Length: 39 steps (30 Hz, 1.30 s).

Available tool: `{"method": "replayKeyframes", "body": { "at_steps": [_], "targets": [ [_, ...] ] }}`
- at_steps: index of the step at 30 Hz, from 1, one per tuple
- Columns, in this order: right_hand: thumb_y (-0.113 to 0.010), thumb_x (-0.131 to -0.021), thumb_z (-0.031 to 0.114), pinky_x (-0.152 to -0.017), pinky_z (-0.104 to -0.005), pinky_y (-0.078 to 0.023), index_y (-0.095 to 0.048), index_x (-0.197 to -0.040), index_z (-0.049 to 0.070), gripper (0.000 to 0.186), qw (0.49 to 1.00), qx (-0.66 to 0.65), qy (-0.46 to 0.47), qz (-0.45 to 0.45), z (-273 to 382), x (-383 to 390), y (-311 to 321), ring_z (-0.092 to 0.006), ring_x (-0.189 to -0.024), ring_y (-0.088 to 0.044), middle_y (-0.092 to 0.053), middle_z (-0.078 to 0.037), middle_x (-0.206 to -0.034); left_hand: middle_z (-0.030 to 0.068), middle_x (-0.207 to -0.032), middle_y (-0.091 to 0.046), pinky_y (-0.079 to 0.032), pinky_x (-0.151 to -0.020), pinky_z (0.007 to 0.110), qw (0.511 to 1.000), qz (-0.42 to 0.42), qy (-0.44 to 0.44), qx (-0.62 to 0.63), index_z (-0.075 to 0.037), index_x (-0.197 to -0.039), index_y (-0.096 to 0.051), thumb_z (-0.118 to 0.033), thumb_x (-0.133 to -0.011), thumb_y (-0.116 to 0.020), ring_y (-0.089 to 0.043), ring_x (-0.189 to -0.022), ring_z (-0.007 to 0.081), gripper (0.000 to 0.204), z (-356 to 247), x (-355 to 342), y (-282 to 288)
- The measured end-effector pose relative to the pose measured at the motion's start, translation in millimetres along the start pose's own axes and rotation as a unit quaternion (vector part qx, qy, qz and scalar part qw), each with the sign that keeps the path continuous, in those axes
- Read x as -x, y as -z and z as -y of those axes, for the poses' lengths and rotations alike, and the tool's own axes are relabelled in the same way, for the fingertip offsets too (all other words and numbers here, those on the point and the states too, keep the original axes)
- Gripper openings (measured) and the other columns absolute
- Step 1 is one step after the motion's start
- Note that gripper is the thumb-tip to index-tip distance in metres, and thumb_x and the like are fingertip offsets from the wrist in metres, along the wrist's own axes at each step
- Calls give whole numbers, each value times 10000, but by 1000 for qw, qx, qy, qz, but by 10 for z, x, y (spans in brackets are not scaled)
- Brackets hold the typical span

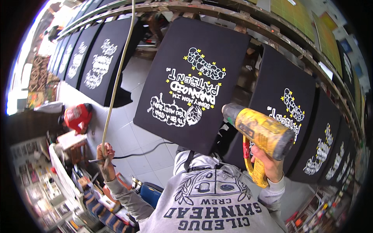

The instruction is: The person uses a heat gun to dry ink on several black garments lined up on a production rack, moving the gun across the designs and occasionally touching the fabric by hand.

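Observation:
My right hand is wrapped round the grip of a worn yellow heat gun. Its dark nozzle points left, over the near right edge of a black printed T-shirt panel. White lettering and small yellow stars cover the middle of that panel. On the left, my left hand is closed on a pale cord that runs up past the top of the view. A black cable also passes at that hand and leads right toward my body. Whether the two are joined there, I cannot tell.
More black printed panels stand in a row to the right and far left, along a wooden rack. A person in red is bent over at the left, above the tiled floor. A blue seat is beside me.

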State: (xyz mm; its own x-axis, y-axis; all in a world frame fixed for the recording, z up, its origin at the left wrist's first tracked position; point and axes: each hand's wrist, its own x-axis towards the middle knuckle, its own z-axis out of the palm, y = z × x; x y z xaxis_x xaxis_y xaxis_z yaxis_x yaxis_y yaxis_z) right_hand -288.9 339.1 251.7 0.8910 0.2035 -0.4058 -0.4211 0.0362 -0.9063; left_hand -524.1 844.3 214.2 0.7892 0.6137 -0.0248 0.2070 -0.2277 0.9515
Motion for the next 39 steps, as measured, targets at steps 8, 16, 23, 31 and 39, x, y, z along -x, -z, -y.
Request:
{"method": "replayKeyframes", "body": {
  "at_steps": [8,16,23,31,39],
  "targets": [
    [-744,-897,-30,-646,-274,-537,-344,-1520,9,742,989,101,-53,-97,-189,-254,-1105,-124,-854,-648,-641,-119,-1191,142,-1089,-622,-596,-748,335,971,185,94,118,-107,-957,-451,-24,-956,-639,-682,-760,183,206,506,-1449,-39],
    [-784,-891,13,-668,-282,-539,-636,-1200,-49,348,973,88,-74,-201,-169,-304,-1640,-126,-840,-675,-715,-91,-1044,115,-891,-649,-350,-367,195,956,241,118,119,-110,-1035,-433,-136,-1017,-603,-424,-406,57,173,833,-2365,-608],
    [-782,-892,10,-741,-297,-557,-644,-1217,-33,356,964,95,-77,-237,-153,-332,-1759,-134,-881,-674,-713,-90,-1066,-50,-683,-439,-250,-365,212,969,134,180,98,-156,-938,-476,-348,-1035,-669,-306,-442,17,289,1224,-2639,-1438],
    [-784,-896,24,-907,-335,-533,-654,-1216,-36,351,955,147,-62,-252,-266,-383,-1748,-164,-1005,-676,-716,-96,-1135,-92,-760,-385,-299,-643,183,979,91,131,124,-131,-896,-492,-349,-1012,-730,-342,-690,13,342,1736,-2651,-1772],
    [-793,-888,24,-701,-282,-549,-644,-1239,-19,383,951,154,-65,-262,-275,-412,-1813,-130,-893,-681,-718,-92,-1108,-105,-787,-420,-307,-668,170,957,163,192,142,-144,-877,-507,-355,-1023,-711,-361,-698,7,328,1875,-2736,-1677]
  ]
}}
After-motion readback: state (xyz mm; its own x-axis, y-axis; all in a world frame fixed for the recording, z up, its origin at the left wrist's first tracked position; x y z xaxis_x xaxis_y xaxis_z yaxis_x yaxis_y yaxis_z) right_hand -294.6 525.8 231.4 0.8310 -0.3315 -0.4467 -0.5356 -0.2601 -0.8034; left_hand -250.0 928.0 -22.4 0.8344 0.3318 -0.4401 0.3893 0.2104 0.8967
